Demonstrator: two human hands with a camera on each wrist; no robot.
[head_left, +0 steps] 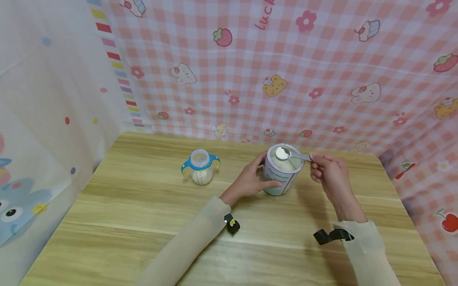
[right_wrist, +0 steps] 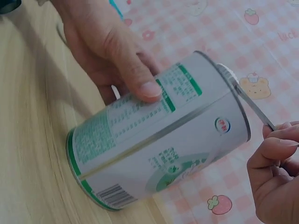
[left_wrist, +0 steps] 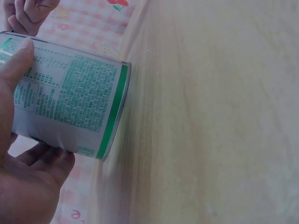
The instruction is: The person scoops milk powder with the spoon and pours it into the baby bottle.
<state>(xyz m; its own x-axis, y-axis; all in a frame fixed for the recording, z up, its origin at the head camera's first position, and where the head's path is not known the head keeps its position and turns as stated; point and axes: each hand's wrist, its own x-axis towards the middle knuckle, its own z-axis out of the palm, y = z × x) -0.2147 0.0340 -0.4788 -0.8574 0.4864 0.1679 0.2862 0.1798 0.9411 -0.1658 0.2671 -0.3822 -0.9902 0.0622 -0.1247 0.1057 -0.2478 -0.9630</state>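
Observation:
My left hand grips a white and green milk powder can round its side, thumb in front and fingers behind. The can is open at the top, with pale powder inside. In the left wrist view the can's base is close to the table. My right hand pinches the handle of a metal spoon. White powder heaps in the spoon's bowl, over the can's mouth. In the right wrist view the spoon crosses the can's rim.
A lidless baby bottle with a blue collar and two side handles stands on the wooden table, left of the can, with whitish contents. A pink checked cloth hangs behind the table, and a white printed cloth hangs at left.

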